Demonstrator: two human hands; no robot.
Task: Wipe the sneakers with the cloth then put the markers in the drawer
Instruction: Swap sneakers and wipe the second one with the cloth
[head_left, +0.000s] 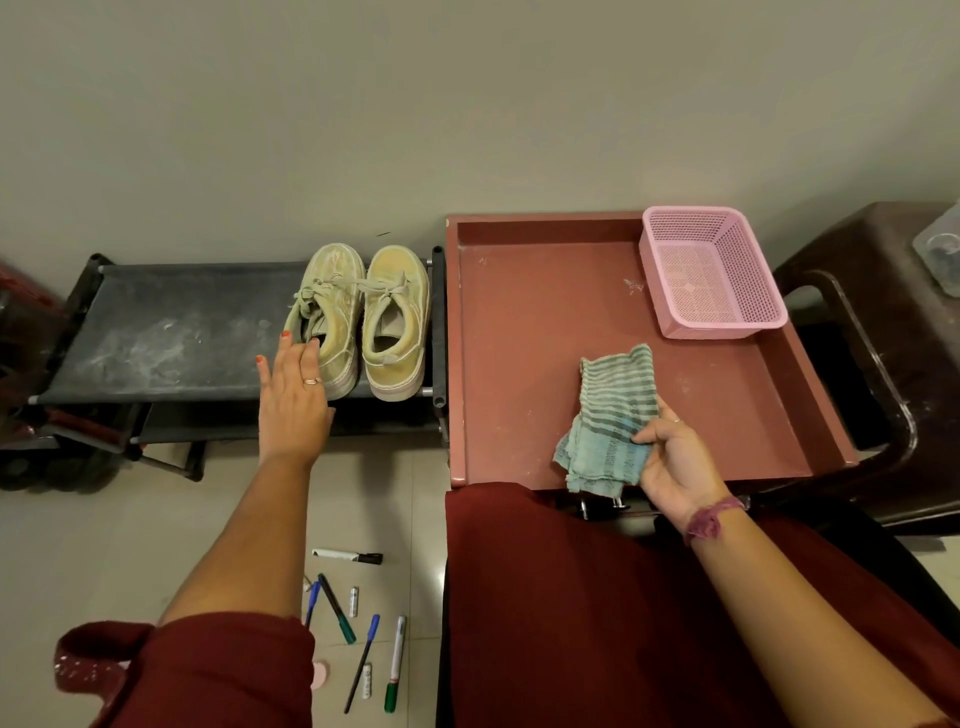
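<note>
My left hand (293, 400) reaches with straight, relaxed fingers toward the sneakers (358, 319), its fingertips touching the heel of the nearer shoe. The pair stands side by side at the end of the dark shoe rack (171, 332) closest to the red counter (540, 306). My right hand (675, 457) pinches the striped green cloth (608, 415) over that counter, in front of the pink basket (711, 270). The markers (358, 618) lie scattered on the floor (395, 499) beside the counter, below the sneakers.
</note>
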